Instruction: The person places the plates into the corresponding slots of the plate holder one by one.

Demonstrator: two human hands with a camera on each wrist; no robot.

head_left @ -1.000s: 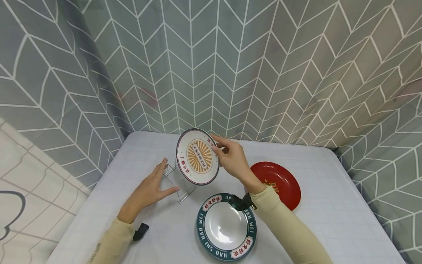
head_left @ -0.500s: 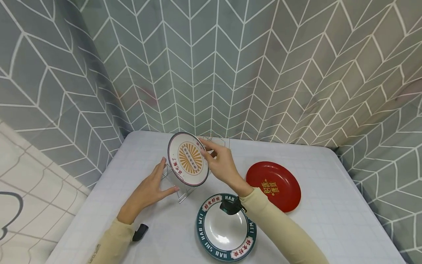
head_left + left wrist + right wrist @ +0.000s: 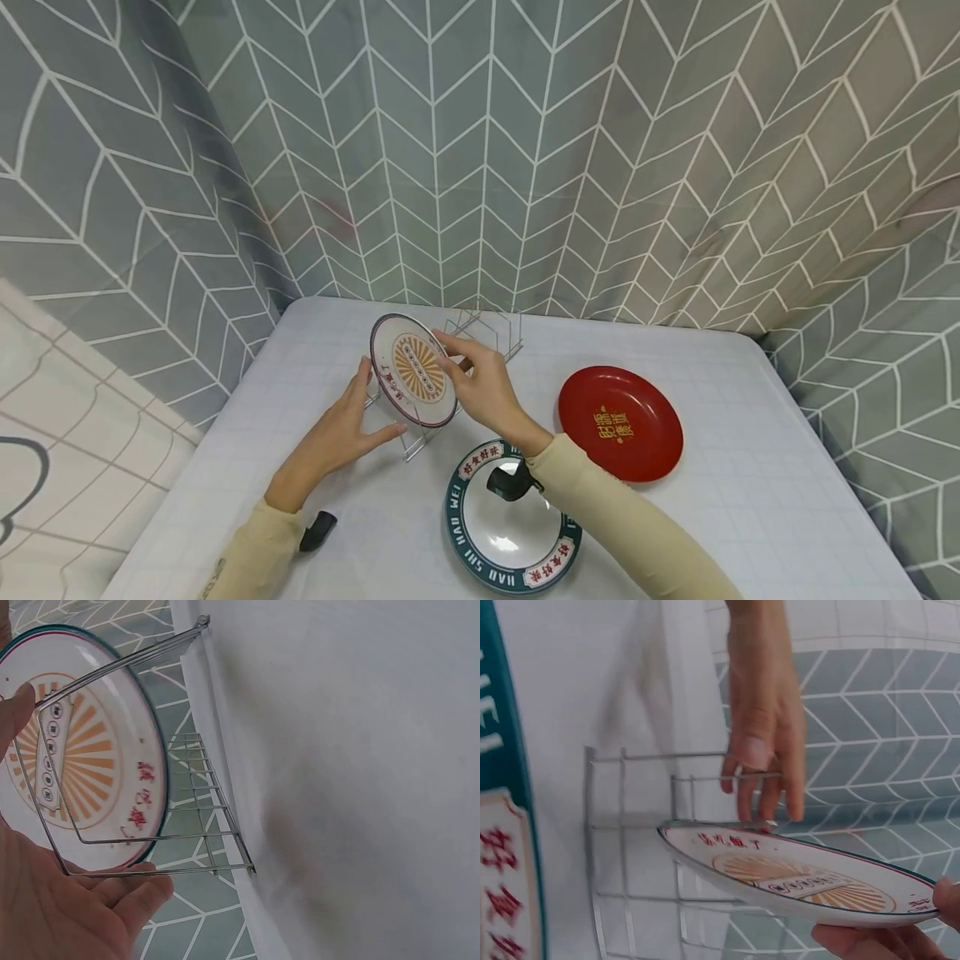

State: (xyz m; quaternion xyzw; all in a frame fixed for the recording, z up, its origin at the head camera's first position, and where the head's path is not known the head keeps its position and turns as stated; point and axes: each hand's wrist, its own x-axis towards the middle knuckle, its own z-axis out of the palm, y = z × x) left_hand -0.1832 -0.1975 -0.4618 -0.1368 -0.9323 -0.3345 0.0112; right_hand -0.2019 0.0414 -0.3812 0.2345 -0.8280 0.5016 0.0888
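Observation:
A white plate with an orange sunburst and red characters is tilted above a wire dish rack. My right hand pinches the plate's right edge, thumb on its face and fingers behind. My left hand holds the rack's near left end, thumb on one side and fingers on the other, as the left wrist view shows. In the right wrist view the plate is seen almost edge-on, its far rim close to the rack wires. Whether rim and wires touch, I cannot tell.
A plate with a dark green patterned rim lies in front, partly beneath the right forearm. To the right lies a red plate with gold characters. White cloth covers the table, and a patterned curtain hangs behind.
My right hand has carried the sunburst plate left and down toward the rack, tilting it more. More of the rack's far end and the red plate now show. The left hand stays in place.

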